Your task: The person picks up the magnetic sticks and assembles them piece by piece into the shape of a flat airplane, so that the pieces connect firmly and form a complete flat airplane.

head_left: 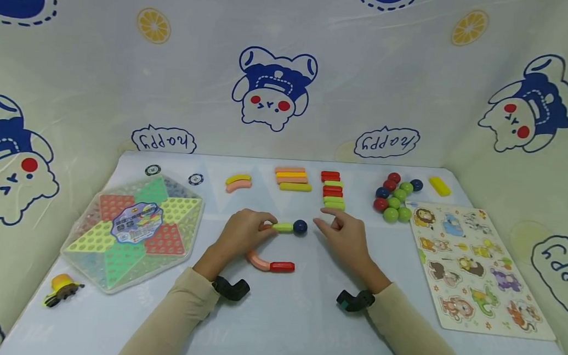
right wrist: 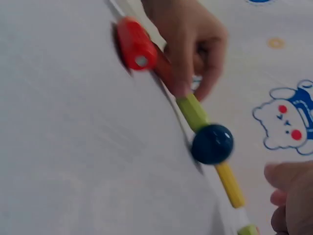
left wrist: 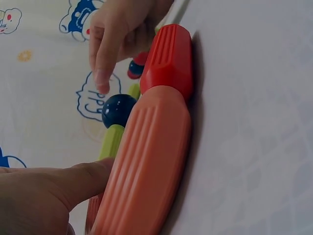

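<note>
My left hand (head_left: pixel 243 231) pinches a lime-green toy rod (head_left: pixel 284 227) at its left end, where it meets a curved salmon-pink piece (head_left: pixel 257 261). A dark blue ball (head_left: pixel 300 227) sits on the rod's right end. The curved piece bends round towards me and ends in a short red rod (head_left: pixel 282 266), whose tip shows a silvery dot in the right wrist view. Just right of the ball, my right hand (head_left: pixel 345 241) hovers with thumb and fingers apart, touching nothing. In the left wrist view, the salmon-pink piece (left wrist: pixel 146 161) partly covers the green rod.
Behind my hands lie short red and green rods (head_left: pixel 332 191), longer rods (head_left: pixel 292 178) and curved pieces (head_left: pixel 238 183). Red, green and blue balls (head_left: pixel 393 199) cluster at the back right. An animal puzzle board (head_left: pixel 482 268) lies right, a checkers board (head_left: pixel 134 233) left, beside a small toy (head_left: pixel 62 289).
</note>
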`<state>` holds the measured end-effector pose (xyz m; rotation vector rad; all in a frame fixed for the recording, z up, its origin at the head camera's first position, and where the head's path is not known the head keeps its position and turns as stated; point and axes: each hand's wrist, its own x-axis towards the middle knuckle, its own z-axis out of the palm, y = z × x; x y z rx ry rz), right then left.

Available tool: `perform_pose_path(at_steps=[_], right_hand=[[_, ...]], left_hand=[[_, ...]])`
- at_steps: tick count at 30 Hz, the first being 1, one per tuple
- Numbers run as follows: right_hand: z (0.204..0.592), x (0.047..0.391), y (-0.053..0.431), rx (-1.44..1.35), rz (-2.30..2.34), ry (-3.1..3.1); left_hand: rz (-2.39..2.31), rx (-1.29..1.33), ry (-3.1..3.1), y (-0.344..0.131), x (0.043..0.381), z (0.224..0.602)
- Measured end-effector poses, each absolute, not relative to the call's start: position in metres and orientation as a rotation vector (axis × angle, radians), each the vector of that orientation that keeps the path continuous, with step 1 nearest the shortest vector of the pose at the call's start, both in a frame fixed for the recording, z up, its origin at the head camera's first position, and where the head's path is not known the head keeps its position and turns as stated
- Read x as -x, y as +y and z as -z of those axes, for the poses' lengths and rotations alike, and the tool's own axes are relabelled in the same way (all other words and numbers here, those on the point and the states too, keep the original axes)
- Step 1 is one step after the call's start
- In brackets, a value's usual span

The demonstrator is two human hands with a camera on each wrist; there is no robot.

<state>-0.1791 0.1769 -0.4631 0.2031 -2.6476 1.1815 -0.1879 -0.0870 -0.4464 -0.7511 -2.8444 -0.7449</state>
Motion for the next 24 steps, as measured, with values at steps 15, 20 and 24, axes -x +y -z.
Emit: perform_pose_path(at_steps=[15,20,24], right_hand=[[0.461,0.207,0.196,0.264,-0.763,-2.801],[0.460,0.210,0.188,0.306,-0.705,-2.854],[0.461,0.212,0.185,0.302,-0.673,-2.860]], left_hand=[[0.740,0.750,-2.851,-0.085,0.186,0.448],[0.749,0.749,-2.857,-0.085,0.186,0.449],[0.757,0.753,-2.842,-0.084,0.187,0.450]])
